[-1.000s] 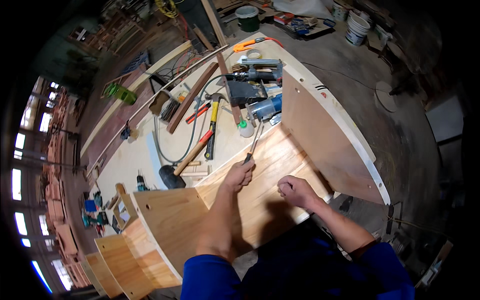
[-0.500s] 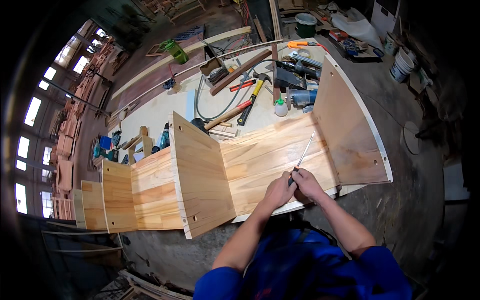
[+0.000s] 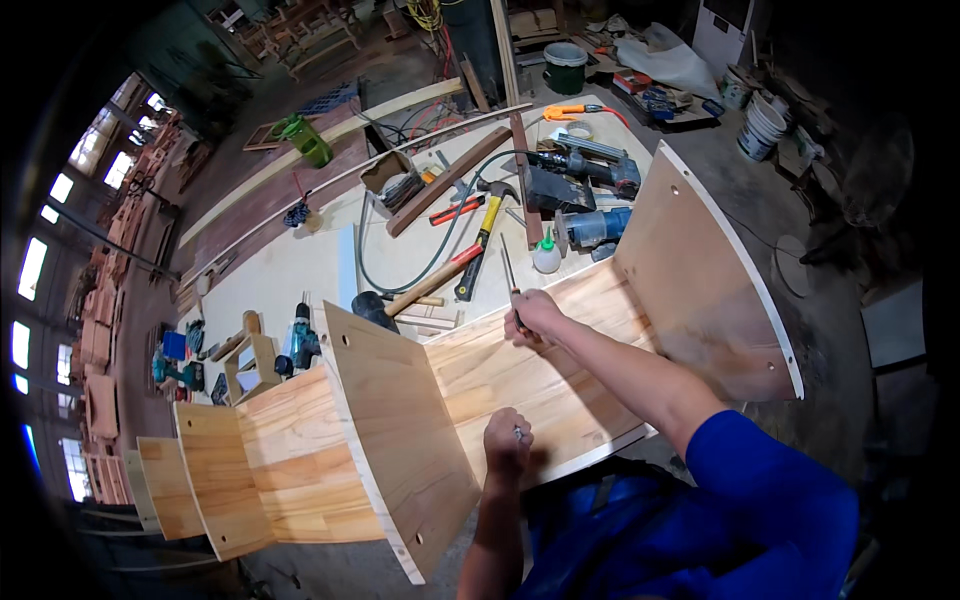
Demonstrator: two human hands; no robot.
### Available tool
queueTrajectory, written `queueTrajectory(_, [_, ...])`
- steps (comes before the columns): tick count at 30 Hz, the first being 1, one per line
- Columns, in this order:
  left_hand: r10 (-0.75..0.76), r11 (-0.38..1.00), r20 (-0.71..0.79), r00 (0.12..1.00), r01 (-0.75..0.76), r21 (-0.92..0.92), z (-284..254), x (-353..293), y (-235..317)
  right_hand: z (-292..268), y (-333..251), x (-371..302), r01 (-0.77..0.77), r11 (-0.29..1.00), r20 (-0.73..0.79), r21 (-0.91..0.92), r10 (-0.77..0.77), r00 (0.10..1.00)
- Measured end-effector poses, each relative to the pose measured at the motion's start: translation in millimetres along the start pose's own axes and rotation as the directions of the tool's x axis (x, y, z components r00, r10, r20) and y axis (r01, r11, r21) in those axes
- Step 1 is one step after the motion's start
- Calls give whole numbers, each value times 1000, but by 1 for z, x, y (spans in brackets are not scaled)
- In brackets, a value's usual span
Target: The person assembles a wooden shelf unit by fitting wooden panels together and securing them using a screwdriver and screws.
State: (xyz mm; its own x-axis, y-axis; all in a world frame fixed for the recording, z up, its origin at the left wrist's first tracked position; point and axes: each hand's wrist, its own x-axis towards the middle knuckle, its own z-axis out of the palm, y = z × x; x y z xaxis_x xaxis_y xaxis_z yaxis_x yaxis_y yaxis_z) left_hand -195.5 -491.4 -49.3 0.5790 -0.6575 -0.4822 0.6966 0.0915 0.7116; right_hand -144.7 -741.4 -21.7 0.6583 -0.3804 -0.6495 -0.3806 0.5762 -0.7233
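My right hand [image 3: 535,316] is closed round the handle of a screwdriver [image 3: 508,264], whose long shaft points up and away from me over the far edge of the wooden base. Nearer to my body, my left hand [image 3: 507,442] makes a fist above the same base. A small shiny metal piece pokes out of that fist, too small to name. Both hands are inside a wooden shelf unit [image 3: 485,385], between its tall middle panel [image 3: 400,410] on the left and its end panel [image 3: 700,270] on the right. The panels have drilled holes near their edges.
Beyond the unit, the worktable [image 3: 290,290] holds a claw hammer [image 3: 487,240], a mallet [image 3: 430,283], a blue power tool [image 3: 595,228], a small white bottle [image 3: 546,252] and a cordless drill [image 3: 302,335]. Shorter panels [image 3: 215,480] of the unit extend left. Buckets [image 3: 763,128] stand far right.
My hands, together on the screwdriver before, are now apart. The right has carried the screwdriver forward and left; the left has drawn back and left. The view has shifted.
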Motion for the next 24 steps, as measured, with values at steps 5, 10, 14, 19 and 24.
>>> queueTrajectory(5, [-135,945,0,991,129,-299,6,26,17,-3,16,27,147,987,-113,-65,-153,982])
queueTrajectory(10, [-146,872,-108,983,76,-484,-8,64,17,-18,79,-61,438,609,25,-661,-566,824])
queueTrajectory(14, [-161,866,-183,970,50,-497,21,123,30,-62,123,-113,504,479,132,-719,-617,776])
queueTrajectory(19, [-146,932,-241,959,52,-360,50,182,77,-86,143,-115,695,216,361,-685,-728,583])
queueTrajectory(24, [-121,873,-242,963,-13,-487,81,180,78,-90,144,-111,698,147,387,-701,-744,545])
